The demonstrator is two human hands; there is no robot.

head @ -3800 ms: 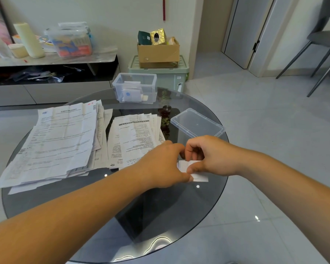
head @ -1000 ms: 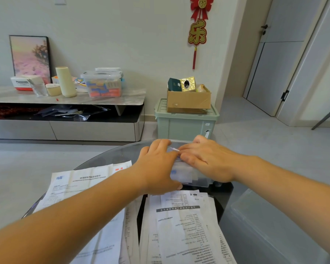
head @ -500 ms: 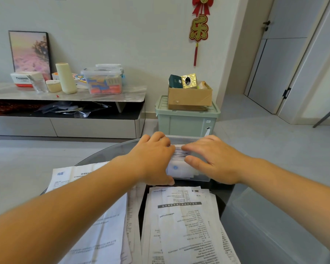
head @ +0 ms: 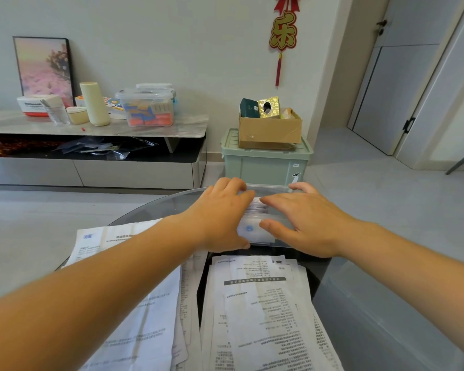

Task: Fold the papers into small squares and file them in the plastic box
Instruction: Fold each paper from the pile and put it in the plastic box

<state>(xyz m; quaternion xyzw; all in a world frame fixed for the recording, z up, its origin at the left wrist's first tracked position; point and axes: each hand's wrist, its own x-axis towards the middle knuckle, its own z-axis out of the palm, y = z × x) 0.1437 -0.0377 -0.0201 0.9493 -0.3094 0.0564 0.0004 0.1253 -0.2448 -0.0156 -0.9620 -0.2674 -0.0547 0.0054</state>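
Gripping the clear plastic box far across the round glass table, the left hand steadies it; the right hand, fingers straight, presses folded white papers in. Shoving could slide it off.

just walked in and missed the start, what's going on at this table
A person is filing folded papers. The left hand grips the left end of the clear plastic box at the far side of the glass table. The right hand lies over the box with fingers spread, touching the papers inside. A left stack and a right stack of unfolded papers lie nearer the person. The lid lies off to the right.
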